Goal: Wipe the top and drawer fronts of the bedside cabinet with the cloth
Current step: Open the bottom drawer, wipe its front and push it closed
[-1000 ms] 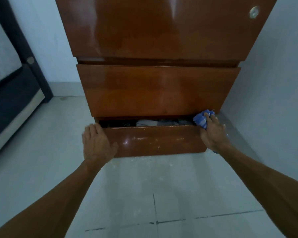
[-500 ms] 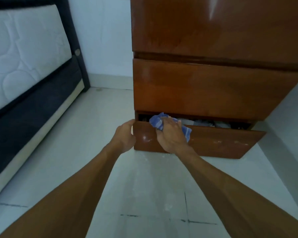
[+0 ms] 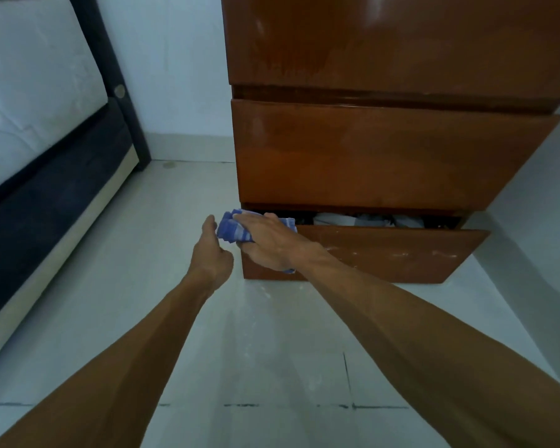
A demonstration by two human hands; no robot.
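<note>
The glossy brown wooden bedside cabinet (image 3: 385, 156) fills the upper right. Its bottom drawer (image 3: 392, 253) stands pulled out a little, with white smears on the front and pale items inside. My right hand (image 3: 269, 242) presses a bunched blue-and-white striped cloth (image 3: 232, 231) against the top left corner of that drawer front. My left hand (image 3: 210, 250) hovers just left of the drawer's corner, fingers loosely spread, holding nothing, its fingertips close to the cloth.
A bed with a white mattress (image 3: 29, 92) and dark frame (image 3: 46, 202) lines the left side. Pale floor tiles (image 3: 256, 350) lie between bed and cabinet. A white wall (image 3: 537, 205) runs close along the cabinet's right side.
My right hand slid the cloth along the bottom drawer front from its right end to its left corner. My left hand came off the drawer's left edge. The view shifted left.
</note>
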